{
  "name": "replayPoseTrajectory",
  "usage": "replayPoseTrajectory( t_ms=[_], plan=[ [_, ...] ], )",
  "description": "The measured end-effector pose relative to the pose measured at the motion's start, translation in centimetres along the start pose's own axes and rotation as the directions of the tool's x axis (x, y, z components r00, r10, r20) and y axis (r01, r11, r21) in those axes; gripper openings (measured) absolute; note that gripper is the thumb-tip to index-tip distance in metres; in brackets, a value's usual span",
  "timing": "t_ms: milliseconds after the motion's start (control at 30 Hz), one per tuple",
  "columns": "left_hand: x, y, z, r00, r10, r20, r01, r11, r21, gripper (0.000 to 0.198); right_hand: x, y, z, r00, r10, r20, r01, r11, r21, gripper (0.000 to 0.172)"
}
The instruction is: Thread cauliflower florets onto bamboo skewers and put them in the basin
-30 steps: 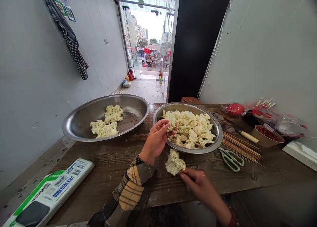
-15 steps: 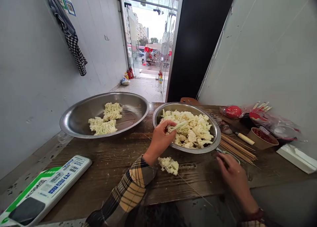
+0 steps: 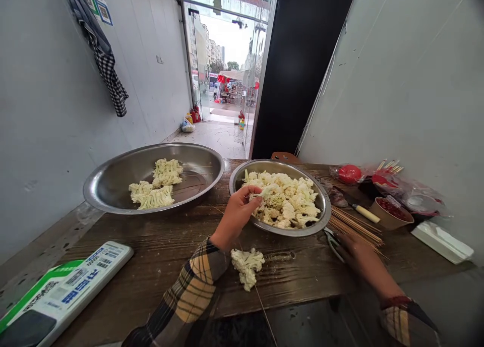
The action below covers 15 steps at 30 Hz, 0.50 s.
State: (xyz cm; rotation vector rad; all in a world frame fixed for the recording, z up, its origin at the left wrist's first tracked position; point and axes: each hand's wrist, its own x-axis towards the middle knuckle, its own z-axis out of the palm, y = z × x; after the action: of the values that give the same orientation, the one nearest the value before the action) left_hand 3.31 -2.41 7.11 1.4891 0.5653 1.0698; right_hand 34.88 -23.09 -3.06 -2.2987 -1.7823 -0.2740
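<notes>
My left hand (image 3: 235, 215) reaches over the rim of the right steel bowl (image 3: 317, 225) and pinches a cauliflower floret (image 3: 264, 191) from the heap inside. My right hand (image 3: 357, 253) lies on the table at the near ends of the bamboo skewers (image 3: 357, 225), beside the green-handled scissors (image 3: 335, 242); its fingers are blurred. A skewer threaded with cauliflower (image 3: 246, 265) lies on the wooden table (image 3: 151, 256) in front of me, held by neither hand.
A wide steel basin (image 3: 113, 185) at the left holds a few skewered cauliflower pieces (image 3: 153, 195). A green and white box (image 3: 60, 294) lies at the near left. At the right are a knife (image 3: 363, 213), a paper cup (image 3: 391, 211), plastic bags and a white box (image 3: 442, 241).
My right hand let go of the cauliflower skewer, which now lies on the table, and moved right to the bamboo skewers. My left hand stayed at the right bowl.
</notes>
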Motion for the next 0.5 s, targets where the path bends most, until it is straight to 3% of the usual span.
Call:
replayPoseTrajectory(
  t_ms=[133,233,300,333,400,433,467,500],
  plan=[
    [0.0,0.1,-0.2,0.993,-0.084,0.086,0.107,0.944,-0.313,0.025,-0.8,0.4,0.6,0.998,0.061,-0.015,-0.061,0.998,0.001,0.038],
    [0.0,0.2,-0.2,0.989,-0.100,0.112,0.134,0.923,-0.360,0.026,-2.1,1.1,0.6,0.988,0.135,-0.068,-0.124,0.981,0.152,0.039],
    [0.0,0.2,-0.1,0.991,-0.089,0.097,0.116,0.940,-0.320,0.025,-3.3,1.5,-0.3,0.960,0.263,-0.100,-0.223,0.927,0.302,0.042],
    [0.0,0.1,0.0,0.993,-0.080,0.088,0.102,0.953,-0.287,0.025,-3.9,1.5,-1.1,0.927,0.363,-0.100,-0.300,0.873,0.385,0.044],
    [0.0,0.0,0.1,0.996,-0.057,0.073,0.071,0.977,-0.200,0.023,-4.9,0.7,-3.0,0.799,0.593,-0.102,-0.446,0.697,0.562,0.047],
    [0.0,0.0,0.1,0.997,-0.044,0.064,0.053,0.987,-0.152,0.022,-5.1,0.0,-4.1,0.755,0.649,-0.090,-0.437,0.601,0.669,0.048],
    [0.0,0.0,0.2,0.998,-0.031,0.053,0.036,0.994,-0.106,0.021,-5.2,-1.1,-5.2,0.729,0.673,-0.123,-0.347,0.519,0.781,0.050],
    [0.0,0.0,0.2,0.999,-0.020,0.045,0.023,0.998,-0.067,0.020,-5.1,-2.2,-6.2,0.751,0.645,-0.141,-0.223,0.449,0.866,0.051]
  ],
)
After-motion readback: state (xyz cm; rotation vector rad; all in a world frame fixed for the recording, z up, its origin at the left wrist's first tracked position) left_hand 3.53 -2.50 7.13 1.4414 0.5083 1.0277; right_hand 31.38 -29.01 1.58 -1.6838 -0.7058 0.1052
